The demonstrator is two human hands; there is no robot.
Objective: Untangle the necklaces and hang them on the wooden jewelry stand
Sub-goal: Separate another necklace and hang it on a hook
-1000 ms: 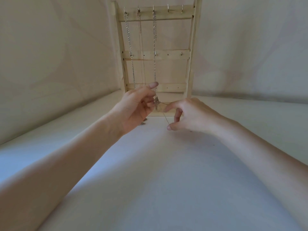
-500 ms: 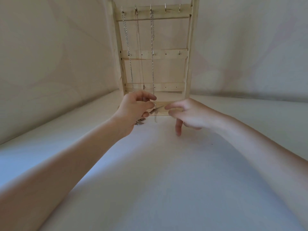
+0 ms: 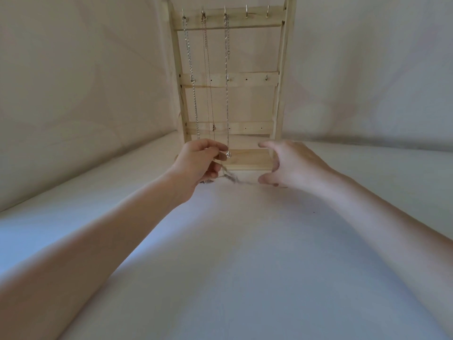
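Note:
The wooden jewelry stand (image 3: 275,94) is upright at the back of the table. Three necklaces hang from the left hooks of its top rail: a thick chain (image 3: 192,77), a thin chain (image 3: 208,77) and a third chain (image 3: 227,94) ending in a small ring (image 3: 228,155). My left hand (image 3: 201,165) is in front of the stand's base, and its fingers pinch chain beside the ring. A blurred loose chain (image 3: 235,179) runs from that hand low over the table to the thumb tip of my right hand (image 3: 291,165). The right thumb and forefinger are spread wide apart.
Two hooks (image 3: 257,12) at the right of the top rail carry nothing. The white table (image 3: 245,266) stretches toward me between my forearms. Pale walls close in behind the stand and on the left.
My right hand has spread from a pinch and shifted right. The loose chain has dropped lower toward the table. My left hand stays at the hanging chains' lower ends.

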